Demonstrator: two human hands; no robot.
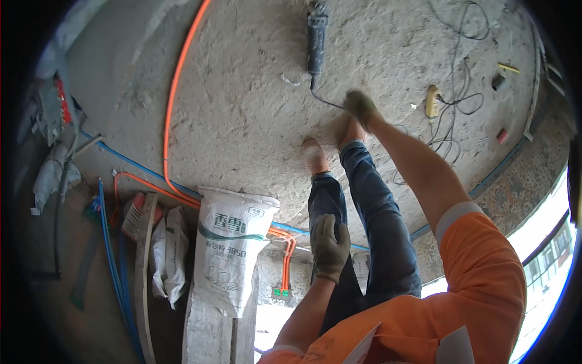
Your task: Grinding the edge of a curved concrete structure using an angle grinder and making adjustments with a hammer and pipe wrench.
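My right hand (361, 108), in a dark work glove, reaches down beside my right foot with its fingers curled. The thin black power cord (327, 102) of an angle grinder (316, 42) runs into its grip. Motion smears this hand a little. The grinder lies on the rough floor ahead, its body pointing away from me. Against my left leg, around the knee, rests my gloved left hand (330, 247), fingers stretched out and holding nothing.
A yellow power strip (433, 103) with tangled black cables lies to the right. Orange conduit (173, 97) and blue pipe cross the floor on the left. A white printed sack (230, 242) stands near my left leg, beside a wooden board (144, 267) and smaller bags (171, 252).
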